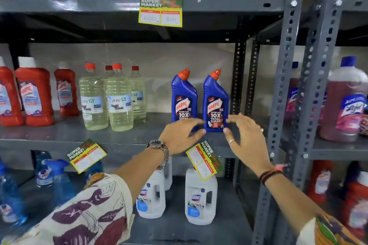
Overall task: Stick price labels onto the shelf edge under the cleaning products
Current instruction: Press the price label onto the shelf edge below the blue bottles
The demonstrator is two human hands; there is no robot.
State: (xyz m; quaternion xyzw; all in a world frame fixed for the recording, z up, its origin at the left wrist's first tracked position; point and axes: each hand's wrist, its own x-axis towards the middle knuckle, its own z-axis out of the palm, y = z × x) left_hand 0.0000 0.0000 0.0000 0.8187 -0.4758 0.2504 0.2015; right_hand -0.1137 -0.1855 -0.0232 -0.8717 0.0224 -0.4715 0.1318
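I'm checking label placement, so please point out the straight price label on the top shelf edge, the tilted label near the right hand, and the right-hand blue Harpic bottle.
Straight price label (pixel 160 12): head view, its middle.
Tilted label (pixel 203 160): head view, its middle.
Blue Harpic bottle (pixel 215 103): head view, front sticker.

The handwriting on the tilted yellow-edged price label (pixel 205 160) hanging off the grey metal shelf edge (pixel 123 146) is too smeared to read, same for the crooked one (pixel 87 155) further left. The left hand (pixel 180 137) covers the bottom of the rear blue Harpic bottle (pixel 184 97). Blue spray bottles (pixel 12 191) down low are just blur, and the outermost red bottle (pixel 8 93) is chopped off by the left edge.
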